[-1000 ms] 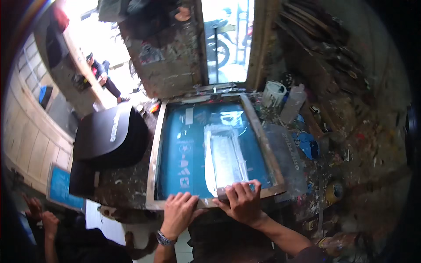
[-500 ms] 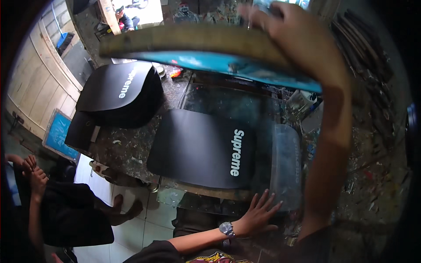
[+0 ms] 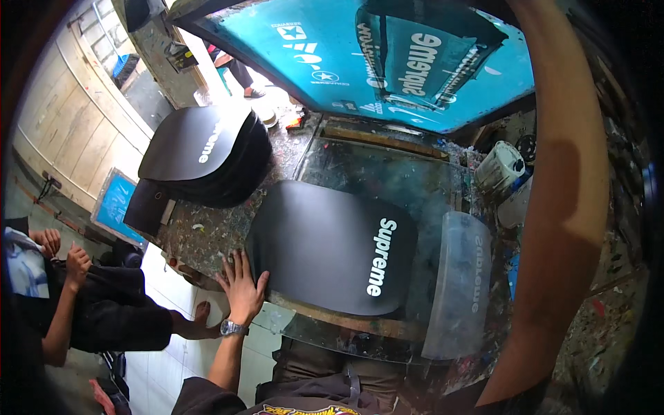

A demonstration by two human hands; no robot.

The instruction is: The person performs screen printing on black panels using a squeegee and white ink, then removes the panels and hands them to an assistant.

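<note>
In the head view the left hand is spread, clasping nothing — the black sheet lies just right of its thumb, the raised screen beyond — while the right hand is out of sight, so its grip I cannot tell.

print workshop: stencilled screen, paint-spattered bench

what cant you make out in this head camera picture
- Head view: the person's right hand, cut off by the top edge; only the bare right forearm shows.
- Head view: upper rim of the tilted blue mesh screen, cut off by the top edge.
- Head view: sheet count in the black rounded stack, its side too dark.
</note>
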